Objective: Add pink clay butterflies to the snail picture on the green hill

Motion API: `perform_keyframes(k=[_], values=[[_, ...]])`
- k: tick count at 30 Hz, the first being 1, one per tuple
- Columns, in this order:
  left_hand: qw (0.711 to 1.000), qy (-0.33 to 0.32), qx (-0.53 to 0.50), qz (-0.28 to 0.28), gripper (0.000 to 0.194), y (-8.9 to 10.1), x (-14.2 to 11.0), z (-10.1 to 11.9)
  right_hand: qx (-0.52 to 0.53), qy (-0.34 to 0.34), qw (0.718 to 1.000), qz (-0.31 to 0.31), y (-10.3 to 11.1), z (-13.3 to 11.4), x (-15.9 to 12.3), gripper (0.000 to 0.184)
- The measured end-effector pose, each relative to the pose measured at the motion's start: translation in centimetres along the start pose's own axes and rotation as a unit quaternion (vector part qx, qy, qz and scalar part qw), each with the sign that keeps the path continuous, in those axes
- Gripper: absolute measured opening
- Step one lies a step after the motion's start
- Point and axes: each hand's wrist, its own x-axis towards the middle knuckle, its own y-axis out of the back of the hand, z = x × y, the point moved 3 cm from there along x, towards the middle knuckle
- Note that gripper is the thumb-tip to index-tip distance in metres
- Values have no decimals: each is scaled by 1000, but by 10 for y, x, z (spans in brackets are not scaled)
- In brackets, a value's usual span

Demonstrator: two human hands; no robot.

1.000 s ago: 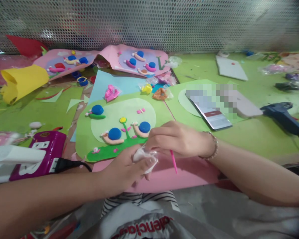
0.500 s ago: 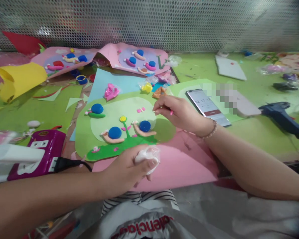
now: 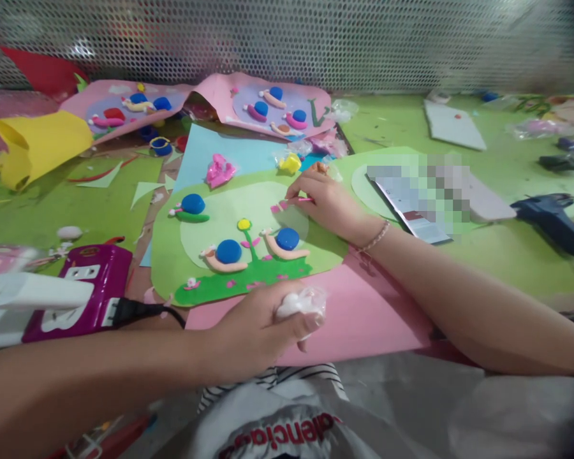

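Observation:
My left hand (image 3: 263, 325) is closed around a lump of white clay in a clear plastic bag (image 3: 300, 304), above a pink sheet (image 3: 363, 319). My right hand (image 3: 325, 201) pinches a thin pink tool (image 3: 299, 201) and holds its tip at a small pink butterfly (image 3: 276, 207) on the green craft picture (image 3: 172, 255). That picture carries snails with blue shells (image 3: 228, 252) and a yellow flower (image 3: 243, 224).
A purple power strip (image 3: 76, 293) with a black plug sits at the left. A phone (image 3: 411, 197) lies to the right, a blue glue gun (image 3: 552, 220) further right. Two pink snail pictures (image 3: 277, 108), a yellow foam roll (image 3: 38, 143) and clay bags lie behind.
My right hand left the clay bag, moved up and away over the picture, and now rests with the pink tool at the butterfly. My left hand kept the bag.

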Motion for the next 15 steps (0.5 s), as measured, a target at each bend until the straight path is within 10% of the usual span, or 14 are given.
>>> perform_keyframes(k=[15], values=[[1000, -13, 9, -8, 32, -1, 0, 2, 29, -4, 1000, -3, -9, -1, -1, 21]])
